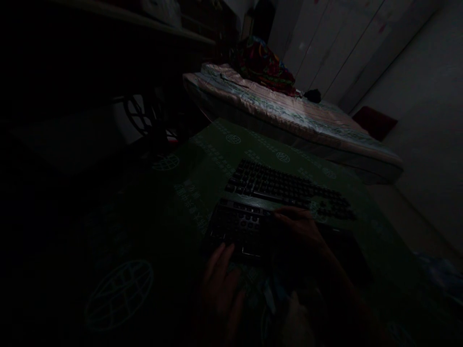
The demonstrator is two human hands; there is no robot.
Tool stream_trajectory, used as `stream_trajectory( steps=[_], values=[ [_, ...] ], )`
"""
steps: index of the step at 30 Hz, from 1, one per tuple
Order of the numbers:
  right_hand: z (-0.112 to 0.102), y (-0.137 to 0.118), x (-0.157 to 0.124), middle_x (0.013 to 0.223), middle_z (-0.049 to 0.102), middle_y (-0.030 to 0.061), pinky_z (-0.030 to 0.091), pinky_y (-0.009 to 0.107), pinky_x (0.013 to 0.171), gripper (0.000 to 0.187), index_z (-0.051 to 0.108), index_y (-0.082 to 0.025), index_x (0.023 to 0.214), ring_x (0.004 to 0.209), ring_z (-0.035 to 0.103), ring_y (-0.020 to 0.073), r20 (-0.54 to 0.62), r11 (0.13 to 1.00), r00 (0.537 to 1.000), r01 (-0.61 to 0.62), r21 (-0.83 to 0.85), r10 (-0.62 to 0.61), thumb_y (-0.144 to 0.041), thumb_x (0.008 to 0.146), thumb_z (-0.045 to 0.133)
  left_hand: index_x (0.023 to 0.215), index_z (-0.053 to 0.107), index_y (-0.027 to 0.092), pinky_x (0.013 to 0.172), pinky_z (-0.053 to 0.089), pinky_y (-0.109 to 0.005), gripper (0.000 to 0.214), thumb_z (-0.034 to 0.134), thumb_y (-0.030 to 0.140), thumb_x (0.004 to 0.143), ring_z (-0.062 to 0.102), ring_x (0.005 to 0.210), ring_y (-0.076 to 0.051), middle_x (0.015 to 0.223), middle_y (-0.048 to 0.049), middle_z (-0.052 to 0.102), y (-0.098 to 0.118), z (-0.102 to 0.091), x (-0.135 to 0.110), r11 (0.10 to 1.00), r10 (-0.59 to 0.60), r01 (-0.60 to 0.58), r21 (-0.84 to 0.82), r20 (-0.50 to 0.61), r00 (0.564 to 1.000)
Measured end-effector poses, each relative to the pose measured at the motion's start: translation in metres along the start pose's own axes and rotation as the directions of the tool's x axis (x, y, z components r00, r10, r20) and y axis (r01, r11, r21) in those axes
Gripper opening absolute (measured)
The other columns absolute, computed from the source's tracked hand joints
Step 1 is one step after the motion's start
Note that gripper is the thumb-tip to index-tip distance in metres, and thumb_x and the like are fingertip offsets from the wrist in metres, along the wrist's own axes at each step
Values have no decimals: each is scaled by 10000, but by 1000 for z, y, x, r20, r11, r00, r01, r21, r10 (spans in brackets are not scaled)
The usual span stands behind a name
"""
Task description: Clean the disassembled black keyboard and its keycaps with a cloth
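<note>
The room is very dim. Two dark keyboards lie on a green printed cloth (217, 154): a far keyboard (285, 188) and a near keyboard (238, 229). My left hand (220, 284) lies at the near keyboard's front edge with its fingers stretched out towards the keys. My right hand (304, 236) reaches across the near keyboard's right part, fingertips on the keys. Whether its fingers grip anything is lost in the dark.
A bed (289, 115) with a striped cover and a heap of coloured cloth (264, 62) stands behind the table. A treadle sewing-machine stand (144, 115) is at the left. White cupboard doors (336, 43) line the back wall; a dark red cushion (374, 123) lies on the floor.
</note>
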State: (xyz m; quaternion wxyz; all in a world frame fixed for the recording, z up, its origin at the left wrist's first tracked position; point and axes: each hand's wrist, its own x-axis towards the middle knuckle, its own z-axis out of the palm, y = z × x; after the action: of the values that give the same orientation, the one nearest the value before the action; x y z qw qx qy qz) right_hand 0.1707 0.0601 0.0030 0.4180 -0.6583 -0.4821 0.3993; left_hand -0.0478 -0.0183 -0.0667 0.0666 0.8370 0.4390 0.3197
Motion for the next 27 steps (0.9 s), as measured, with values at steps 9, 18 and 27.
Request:
stream_trajectory(
  steps=[9, 18, 27],
  values=[
    [1, 3, -11, 707, 668, 58, 443, 262, 559, 326, 686, -142, 731, 645, 592, 173, 5, 997, 999, -54, -57, 54, -448, 618, 690, 963, 578, 157, 922, 483, -448, 218, 479, 113, 774, 309, 1297, -301, 1371, -125, 400, 0, -2, -1, 999, -12, 13, -31, 21, 1000],
    [3, 1, -9, 727, 678, 49, 447, 259, 573, 313, 693, -151, 731, 650, 602, 167, 24, 999, 999, -38, -28, 38, -439, 610, 696, 946, 568, 164, 921, 486, -451, 216, 465, 91, 771, 315, 1292, -292, 1372, -123, 392, 5, -5, 0, 999, -33, 33, -16, 42, 999],
    [6, -2, -18, 697, 676, 55, 464, 281, 591, 285, 686, -162, 701, 671, 609, 191, -71, 998, 997, -36, -47, 32, -428, 599, 689, 934, 571, 157, 928, 478, -461, 202, 464, 96, 774, 320, 1290, -300, 1356, -130, 415, 7, -6, 1, 999, -41, 42, -32, 37, 998]
  ],
)
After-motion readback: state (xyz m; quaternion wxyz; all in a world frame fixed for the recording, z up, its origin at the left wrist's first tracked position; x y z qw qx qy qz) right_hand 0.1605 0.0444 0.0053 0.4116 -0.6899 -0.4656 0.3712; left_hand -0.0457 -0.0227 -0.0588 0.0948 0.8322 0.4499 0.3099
